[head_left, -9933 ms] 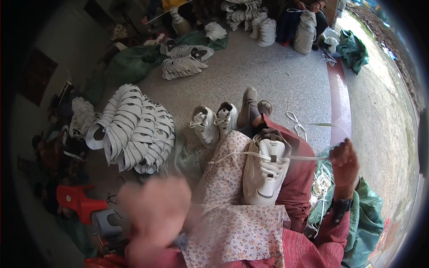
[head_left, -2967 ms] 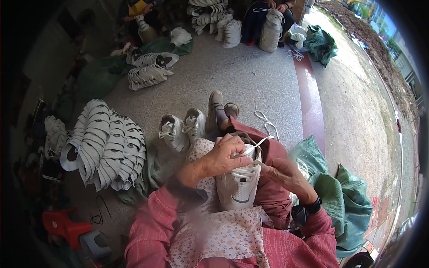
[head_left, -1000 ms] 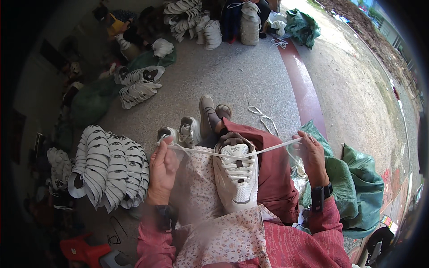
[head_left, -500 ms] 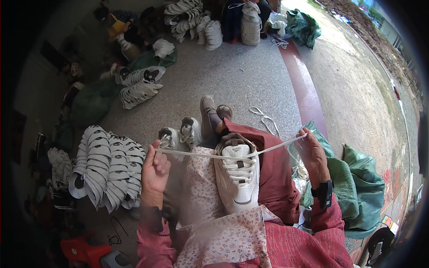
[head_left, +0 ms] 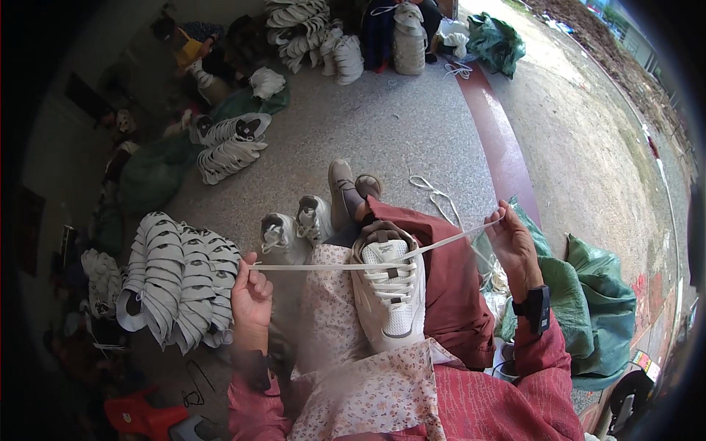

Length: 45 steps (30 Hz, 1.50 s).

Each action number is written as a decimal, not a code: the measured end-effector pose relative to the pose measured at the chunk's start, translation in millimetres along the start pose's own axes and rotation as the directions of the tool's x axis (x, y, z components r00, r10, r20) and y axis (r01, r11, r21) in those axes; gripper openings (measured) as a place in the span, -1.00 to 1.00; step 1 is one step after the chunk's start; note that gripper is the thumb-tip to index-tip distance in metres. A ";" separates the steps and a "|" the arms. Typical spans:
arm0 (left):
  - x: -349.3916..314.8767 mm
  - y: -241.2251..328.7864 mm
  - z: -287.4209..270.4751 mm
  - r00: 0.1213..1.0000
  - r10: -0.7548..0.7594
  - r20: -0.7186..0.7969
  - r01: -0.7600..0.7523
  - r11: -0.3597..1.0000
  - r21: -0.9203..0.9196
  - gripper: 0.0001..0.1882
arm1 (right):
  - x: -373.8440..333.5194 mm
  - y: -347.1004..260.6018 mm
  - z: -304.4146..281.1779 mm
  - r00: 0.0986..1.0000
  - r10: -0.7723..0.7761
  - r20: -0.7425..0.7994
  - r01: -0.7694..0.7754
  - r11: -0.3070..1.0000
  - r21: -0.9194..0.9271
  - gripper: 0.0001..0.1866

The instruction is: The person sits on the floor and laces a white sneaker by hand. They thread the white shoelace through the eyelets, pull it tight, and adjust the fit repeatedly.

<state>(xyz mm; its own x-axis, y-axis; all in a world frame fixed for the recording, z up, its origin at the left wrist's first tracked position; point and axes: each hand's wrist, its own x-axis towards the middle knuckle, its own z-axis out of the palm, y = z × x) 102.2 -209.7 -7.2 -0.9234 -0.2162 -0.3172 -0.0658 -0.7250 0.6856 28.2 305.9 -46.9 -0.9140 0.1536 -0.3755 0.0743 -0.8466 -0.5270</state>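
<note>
A white sneaker (head_left: 391,312) rests on my lap, its toe pointing toward me and its collar away. White lace runs through several of its rows, and the two ends stretch out to either side. My left hand (head_left: 251,298) pinches one end of the shoelace (head_left: 309,267) to the left of the shoe. Out to the right, my right hand (head_left: 512,246) grips the other end, held a little higher. Both strands look taut and cross above the tongue. Under the shoe are a floral apron (head_left: 334,298) and dark red trousers (head_left: 456,309).
Stacked white shoe uppers (head_left: 173,275) stand at my left. Two laced sneakers (head_left: 285,234) sit beyond my knees. A loose lace (head_left: 434,192) lies on the floor. Green sacks (head_left: 599,316) bulge at right, and a red stool (head_left: 143,411) is at lower left. Other people work farther back.
The left strand has straightened to nearly level, and my left hand has dropped slightly. My right hand has risen a little and moved slightly left. Both still hold the lace ends.
</note>
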 end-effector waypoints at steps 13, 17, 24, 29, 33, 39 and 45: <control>-30.7 -28.3 102.0 0.824 0.069 0.563 -0.561 -0.044 0.827 -0.80 | -21.3 9.7 34.4 0.949 0.196 0.247 -0.067 0.891 -0.448 -0.77; -17.1 -58.2 154.8 0.628 0.005 0.778 -0.778 0.039 0.627 -0.84 | -44.6 39.0 60.8 0.908 0.353 0.226 -0.036 0.604 -0.796 -0.74; 19.8 -100.6 179.7 0.632 -0.338 0.697 -0.629 0.303 0.716 -0.82 | -56.0 37.4 77.6 0.802 0.544 0.249 -0.036 0.459 -0.888 -0.75; 39.0 -111.2 176.3 0.651 -0.567 0.505 -0.293 0.425 0.856 -0.81 | -49.7 33.0 73.9 0.758 0.599 0.256 -0.048 0.443 -0.895 -0.76; 39.0 -112.4 176.5 0.652 -0.593 0.472 -0.190 0.475 0.859 -0.81 | -46.9 32.3 79.8 0.748 0.618 0.240 -0.102 0.464 -0.880 -0.75; 35.2 -112.1 177.5 0.652 -0.576 0.493 -0.193 0.502 0.843 -0.82 | -38.7 42.9 69.2 0.777 0.567 0.273 -0.118 0.557 -0.822 -0.76; 36.2 -115.1 174.0 0.631 -0.559 0.538 -0.223 0.534 0.816 -0.83 | -47.9 49.5 74.7 0.766 0.551 0.332 -0.011 0.527 -0.850 -0.74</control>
<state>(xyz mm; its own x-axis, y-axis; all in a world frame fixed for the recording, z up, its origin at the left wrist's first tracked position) 10.6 -20.3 16.3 -0.7492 0.6208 -0.2311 -0.1382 0.1947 0.9711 45.9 218.5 1.9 -0.7913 -0.5179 -0.3249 0.3881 -0.0150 -0.9215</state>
